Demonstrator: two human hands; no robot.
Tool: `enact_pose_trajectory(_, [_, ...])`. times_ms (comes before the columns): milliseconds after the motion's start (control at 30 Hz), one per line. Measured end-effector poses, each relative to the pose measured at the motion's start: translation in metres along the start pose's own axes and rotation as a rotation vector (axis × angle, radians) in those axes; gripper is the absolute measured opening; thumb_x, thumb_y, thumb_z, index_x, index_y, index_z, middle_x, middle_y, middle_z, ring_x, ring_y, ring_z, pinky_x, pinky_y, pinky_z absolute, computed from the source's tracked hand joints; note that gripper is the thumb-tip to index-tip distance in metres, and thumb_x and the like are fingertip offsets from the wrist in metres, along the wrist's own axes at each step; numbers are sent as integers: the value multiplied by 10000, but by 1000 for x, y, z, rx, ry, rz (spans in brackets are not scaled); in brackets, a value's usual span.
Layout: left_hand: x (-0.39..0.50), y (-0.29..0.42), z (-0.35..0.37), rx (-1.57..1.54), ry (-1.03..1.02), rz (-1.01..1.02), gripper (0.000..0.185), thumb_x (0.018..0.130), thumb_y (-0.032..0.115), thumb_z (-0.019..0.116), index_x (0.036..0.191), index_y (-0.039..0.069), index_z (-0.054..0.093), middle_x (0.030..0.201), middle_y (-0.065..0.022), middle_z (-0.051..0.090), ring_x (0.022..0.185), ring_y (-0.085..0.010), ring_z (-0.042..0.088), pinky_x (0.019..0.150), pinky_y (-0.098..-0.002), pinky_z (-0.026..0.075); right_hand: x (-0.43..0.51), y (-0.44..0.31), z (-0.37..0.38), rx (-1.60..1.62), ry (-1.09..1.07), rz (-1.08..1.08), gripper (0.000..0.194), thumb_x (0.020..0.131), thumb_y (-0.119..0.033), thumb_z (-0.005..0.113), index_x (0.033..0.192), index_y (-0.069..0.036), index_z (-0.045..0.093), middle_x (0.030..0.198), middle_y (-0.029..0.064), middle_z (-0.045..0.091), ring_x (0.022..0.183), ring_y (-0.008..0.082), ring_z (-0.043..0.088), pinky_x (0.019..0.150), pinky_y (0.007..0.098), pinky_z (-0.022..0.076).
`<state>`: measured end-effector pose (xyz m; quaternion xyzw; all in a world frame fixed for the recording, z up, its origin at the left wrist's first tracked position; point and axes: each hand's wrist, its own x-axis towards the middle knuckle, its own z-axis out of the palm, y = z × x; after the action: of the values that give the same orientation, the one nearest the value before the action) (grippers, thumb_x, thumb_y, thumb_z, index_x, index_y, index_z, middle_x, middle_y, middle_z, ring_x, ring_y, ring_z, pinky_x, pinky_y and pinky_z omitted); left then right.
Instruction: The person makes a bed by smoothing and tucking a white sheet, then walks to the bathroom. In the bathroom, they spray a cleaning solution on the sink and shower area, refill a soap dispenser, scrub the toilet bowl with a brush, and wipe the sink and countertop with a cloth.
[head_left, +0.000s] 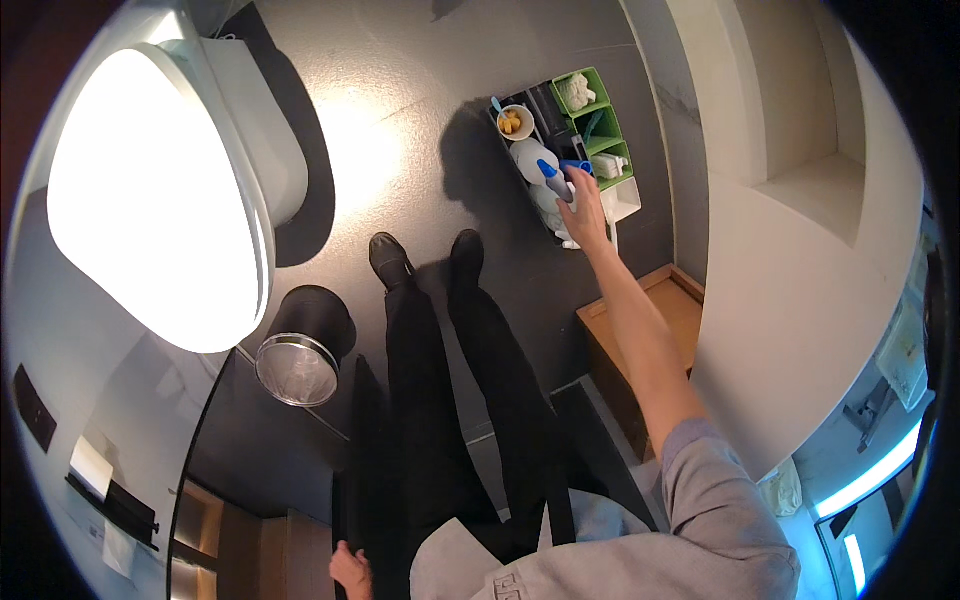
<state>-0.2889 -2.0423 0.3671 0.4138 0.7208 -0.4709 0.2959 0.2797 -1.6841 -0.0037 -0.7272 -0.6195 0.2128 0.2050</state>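
My right hand (585, 211) reaches down to a dark caddy on the floor, its fingers around a grey bottle with a blue cap (555, 180). Beside the bottle lies a blue item (576, 166). White round bottles (534, 159) and a white cup (516, 122) with orange-yellow pieces stand along the caddy's left side. Green bins (600, 124) on its right side hold a white crumpled cloth (577, 91) and white packets (609, 166). My left hand (350, 568) hangs low at the bottom edge, fingers curled, with nothing visible in it.
A white toilet (279, 142) with a brightly glaring lid is at the left. Near my feet stands a dark waste bin (298, 371) with a clear liner. A wooden box (660, 300) sits below the curved white counter (787, 300) at the right. A toilet roll (91, 466) hangs at lower left.
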Motion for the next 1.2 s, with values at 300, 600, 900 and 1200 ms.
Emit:
enact_pose_trajectory(300, [12, 51, -7, -117, -116, 222, 177, 717, 208, 705, 836, 105, 623, 727, -139, 657, 719, -366, 641, 613, -477, 494, -21, 79, 23, -169, -261, 843, 443, 819, -352, 616, 1223, -198, 517, 1079, 150, 659, 1035, 382, 607, 864, 601, 377])
enact_pose_trajectory(600, [-45, 88, 76, -294, -113, 207, 160, 871, 168, 491, 902, 144, 646, 666, -126, 616, 624, -311, 639, 508, -459, 461, -73, -152, -166, -122, -77, 215, 321, 798, -112, 698, 1087, -22, 594, 888, 88, 590, 827, 239, 567, 776, 345, 471])
enact_pose_trajectory(900, [39, 105, 72, -1014, -125, 221, 311, 857, 315, 598, 967, 34, 671, 832, -192, 670, 795, -286, 664, 701, -398, 507, 10, -345, -208, 613, -185, 112, 180, 808, -60, 615, 955, 21, 547, 1050, 153, 555, 891, 192, 549, 811, 309, 449])
enact_pose_trajectory(1200, [343, 131, -226, -2185, 157, -290, 427, 836, 447, 692, 1079, 137, 526, 929, 0, 541, 766, -89, 518, 605, -248, 450, 27, -440, -107, 427, -463, -17, 251, 781, 36, 599, 1029, 34, 562, 1046, 155, 585, 913, 252, 592, 790, 324, 485])
